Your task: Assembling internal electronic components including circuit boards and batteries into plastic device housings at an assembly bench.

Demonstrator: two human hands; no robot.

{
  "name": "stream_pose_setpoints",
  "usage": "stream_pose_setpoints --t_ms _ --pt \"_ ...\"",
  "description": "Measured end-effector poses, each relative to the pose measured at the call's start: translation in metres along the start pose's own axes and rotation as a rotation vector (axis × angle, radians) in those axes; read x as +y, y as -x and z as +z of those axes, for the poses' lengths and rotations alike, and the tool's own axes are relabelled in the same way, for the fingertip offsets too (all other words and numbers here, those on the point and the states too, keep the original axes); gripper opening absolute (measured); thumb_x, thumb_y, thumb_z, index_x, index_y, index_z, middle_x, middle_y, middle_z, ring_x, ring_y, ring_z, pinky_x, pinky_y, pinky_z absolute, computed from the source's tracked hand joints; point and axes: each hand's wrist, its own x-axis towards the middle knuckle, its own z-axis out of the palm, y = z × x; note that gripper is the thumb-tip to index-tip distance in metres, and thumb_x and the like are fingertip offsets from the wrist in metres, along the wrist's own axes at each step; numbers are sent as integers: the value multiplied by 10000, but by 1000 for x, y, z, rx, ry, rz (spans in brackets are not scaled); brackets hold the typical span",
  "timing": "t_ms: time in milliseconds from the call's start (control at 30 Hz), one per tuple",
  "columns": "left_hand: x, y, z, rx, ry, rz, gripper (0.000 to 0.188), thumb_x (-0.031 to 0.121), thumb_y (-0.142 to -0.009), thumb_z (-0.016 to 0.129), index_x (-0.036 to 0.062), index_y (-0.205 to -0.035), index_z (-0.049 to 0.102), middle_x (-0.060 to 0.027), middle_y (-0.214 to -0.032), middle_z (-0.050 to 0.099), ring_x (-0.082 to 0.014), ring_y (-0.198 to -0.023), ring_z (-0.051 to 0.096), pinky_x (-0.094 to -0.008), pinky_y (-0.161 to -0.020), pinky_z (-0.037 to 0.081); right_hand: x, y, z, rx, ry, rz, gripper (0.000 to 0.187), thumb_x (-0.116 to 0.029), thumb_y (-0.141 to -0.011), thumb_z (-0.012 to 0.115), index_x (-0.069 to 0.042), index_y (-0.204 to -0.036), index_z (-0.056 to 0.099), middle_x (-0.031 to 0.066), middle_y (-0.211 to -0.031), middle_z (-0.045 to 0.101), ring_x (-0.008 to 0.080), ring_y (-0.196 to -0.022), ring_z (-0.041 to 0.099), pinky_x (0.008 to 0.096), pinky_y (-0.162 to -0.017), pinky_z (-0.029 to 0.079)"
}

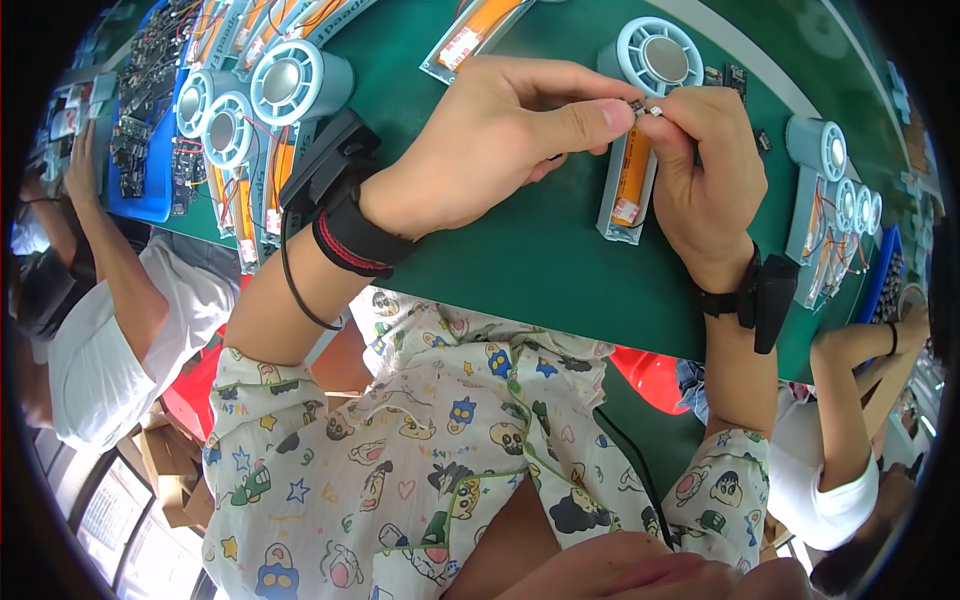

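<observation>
My left hand [500, 135] pinches a small dark circuit board [636, 106] between thumb and fingertips. Against it, the fingertips of my right hand [708, 165] close on a tiny white connector [655, 111]; I cannot tell whether the two parts are joined. Just below my hands lies an open fan body: a pale blue round head [648, 45] with a silver disc, and a grey handle shell [606, 210] holding an orange battery [631, 170]. My right hand partly covers this body. Both wrists wear dark bands with black devices.
Several similar fan bodies [300, 80] crowd the left of the green table [480, 255], beside a blue tray [150, 203] of circuit boards. Another shell [470, 40] lies at the far edge. More fans [822, 150] stand at right. Co-workers sit on both sides.
</observation>
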Motion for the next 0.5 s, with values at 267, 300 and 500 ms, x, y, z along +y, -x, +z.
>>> stream_pose_setpoints --t_ms 267,300,500 --pt "-11 -5 6 99 -70 217 281 170 -1042 645 29 -1275 712 -14 -960 668 -69 -771 547 -216 -664 436 -18 -5 -8 -5 -134 276 157 -45 -875 793 -18 -1014 727 94 -883 682 214 -724 647 289 -609 510" --pt "-18 -9 6 140 -140 379 274 144 -1035 650 24 -1275 710 -20 -983 671 -83 -828 570 -224 -721 458 -17 -7 -8 -5 -137 274 157 -45 -875 793 -18 -1014 727 94 -883 682 214 -724 647 289 -609 510" --pt "-26 -12 7 165 -278 563 287 130 -1009 680 53 -1285 701 -52 -1081 677 -138 -956 634 -274 -834 508 -13 -9 -17 -105 -65 199 154 -10 -863 768 -16 -1012 730 87 -916 686 187 -715 646 274 -603 501"
